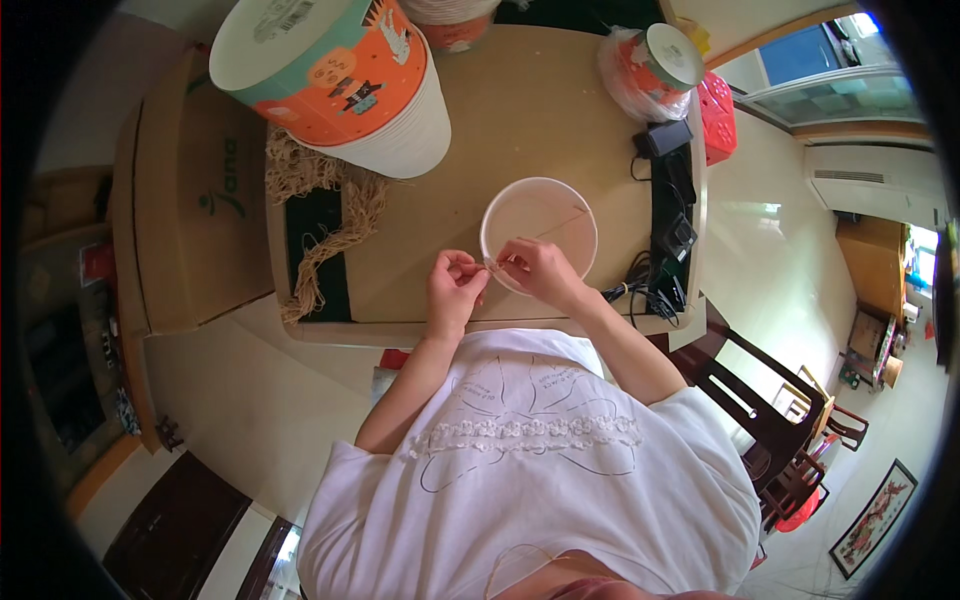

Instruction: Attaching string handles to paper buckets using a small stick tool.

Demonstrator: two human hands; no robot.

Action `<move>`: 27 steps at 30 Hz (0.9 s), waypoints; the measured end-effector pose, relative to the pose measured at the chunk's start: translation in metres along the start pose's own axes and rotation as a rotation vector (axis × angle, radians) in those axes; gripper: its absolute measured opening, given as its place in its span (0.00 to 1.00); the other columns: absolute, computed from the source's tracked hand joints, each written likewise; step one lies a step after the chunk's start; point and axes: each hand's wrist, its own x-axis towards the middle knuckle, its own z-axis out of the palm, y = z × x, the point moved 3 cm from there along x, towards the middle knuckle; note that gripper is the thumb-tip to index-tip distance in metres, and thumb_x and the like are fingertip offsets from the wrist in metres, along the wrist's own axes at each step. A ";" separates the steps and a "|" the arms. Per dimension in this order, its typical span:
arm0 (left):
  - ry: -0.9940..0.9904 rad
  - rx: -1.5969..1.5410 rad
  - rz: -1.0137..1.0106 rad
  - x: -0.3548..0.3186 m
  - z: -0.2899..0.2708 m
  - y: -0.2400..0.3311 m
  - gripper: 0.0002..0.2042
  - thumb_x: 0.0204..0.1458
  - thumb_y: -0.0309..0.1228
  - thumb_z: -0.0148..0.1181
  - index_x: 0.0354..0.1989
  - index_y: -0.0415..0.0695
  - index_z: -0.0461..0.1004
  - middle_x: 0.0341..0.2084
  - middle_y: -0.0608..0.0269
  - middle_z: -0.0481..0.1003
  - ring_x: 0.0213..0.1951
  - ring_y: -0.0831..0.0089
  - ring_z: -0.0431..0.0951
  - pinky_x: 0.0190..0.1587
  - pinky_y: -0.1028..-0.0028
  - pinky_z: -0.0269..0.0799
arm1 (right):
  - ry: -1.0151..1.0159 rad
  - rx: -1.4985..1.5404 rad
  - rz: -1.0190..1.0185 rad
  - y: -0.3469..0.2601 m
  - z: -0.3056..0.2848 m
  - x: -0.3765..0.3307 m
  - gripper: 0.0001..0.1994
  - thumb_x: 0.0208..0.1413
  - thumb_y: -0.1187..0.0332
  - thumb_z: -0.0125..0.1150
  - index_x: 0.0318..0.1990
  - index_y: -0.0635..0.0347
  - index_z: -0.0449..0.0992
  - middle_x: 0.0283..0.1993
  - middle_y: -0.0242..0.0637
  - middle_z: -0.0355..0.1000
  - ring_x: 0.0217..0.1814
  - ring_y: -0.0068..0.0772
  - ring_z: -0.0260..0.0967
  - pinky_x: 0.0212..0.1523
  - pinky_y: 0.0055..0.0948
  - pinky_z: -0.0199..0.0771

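Observation:
A white paper tub (590,225) stands open-topped near the front of the table. A thin tan string (562,226) crosses its inside and leads toward my right hand (540,270). That hand reaches over the tub's near left rim, its fingertips pinched on the string. Just outside the same rim is my left hand (457,290), thumb and forefinger pressed together close to the right fingertips. What lies between the left fingers is too small to make out. Left of the hands, a bundle of tan paper string (340,225) trails over the table edge.
A tall stack of printed paper tubs (340,90) lies tilted at the back left. A plastic-wrapped stack of tubs (650,75), a red basket (716,118), and black adapters and cables (675,235) line the right side. A large cardboard box (215,200) stands left of the table.

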 end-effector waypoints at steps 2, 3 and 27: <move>0.002 0.044 0.025 -0.001 0.001 0.004 0.13 0.46 0.18 0.61 0.36 0.43 0.63 0.24 0.66 0.74 0.20 0.83 0.70 0.17 0.82 0.63 | 0.000 0.019 0.079 0.003 0.000 0.000 0.06 0.48 0.77 0.59 0.36 0.62 0.74 0.30 0.43 0.73 0.31 0.40 0.74 0.33 0.31 0.73; -0.008 0.091 0.030 -0.002 0.003 0.006 0.14 0.46 0.18 0.61 0.36 0.43 0.63 0.24 0.66 0.73 0.20 0.83 0.70 0.17 0.82 0.63 | 0.056 0.043 0.031 0.006 0.000 0.000 0.06 0.48 0.76 0.60 0.35 0.63 0.74 0.29 0.44 0.73 0.30 0.40 0.73 0.32 0.30 0.73; -0.100 0.603 0.320 -0.001 0.009 0.012 0.09 0.48 0.21 0.61 0.39 0.39 0.75 0.28 0.68 0.77 0.27 0.83 0.74 0.31 0.81 0.71 | 0.160 0.136 -0.092 -0.027 -0.017 0.001 0.04 0.52 0.73 0.61 0.34 0.63 0.74 0.26 0.40 0.70 0.24 0.29 0.69 0.26 0.26 0.69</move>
